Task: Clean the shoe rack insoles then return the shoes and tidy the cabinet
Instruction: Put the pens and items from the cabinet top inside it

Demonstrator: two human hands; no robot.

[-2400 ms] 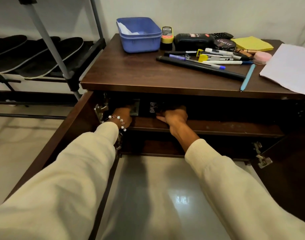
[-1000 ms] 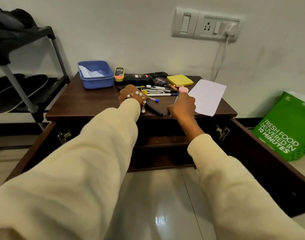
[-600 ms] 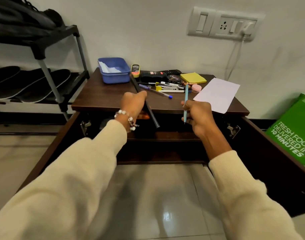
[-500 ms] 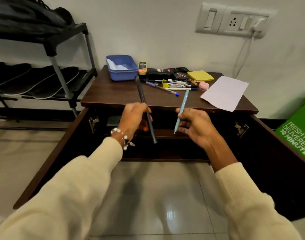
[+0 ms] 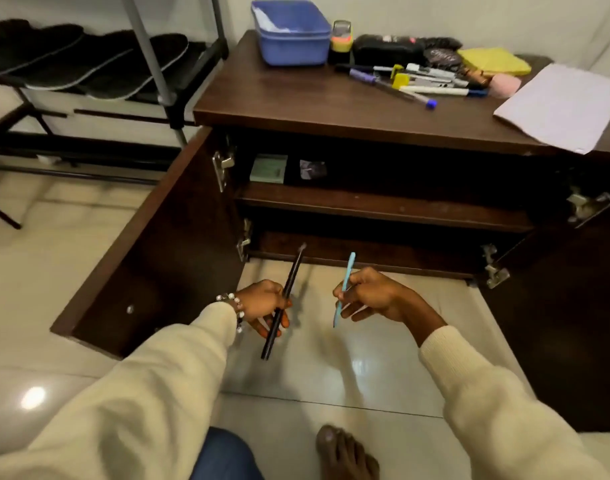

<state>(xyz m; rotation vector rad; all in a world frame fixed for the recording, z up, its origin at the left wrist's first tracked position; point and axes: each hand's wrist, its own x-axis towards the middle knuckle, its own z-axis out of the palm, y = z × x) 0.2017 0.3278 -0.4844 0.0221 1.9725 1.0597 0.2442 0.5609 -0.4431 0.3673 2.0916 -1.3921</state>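
Fingers of the left hand are curling round a long thin black stick, holding it tilted above the glossy tiled floor. Flat black insoles are lying on the metal shoe rack just beside the left edge of the dark brown wooden cabinet, whose doors are standing wide open. To the right, the right hand is pinching a slim light-blue pen. Pens and a blue plastic tub are sitting along the cabinet top's rear edge.
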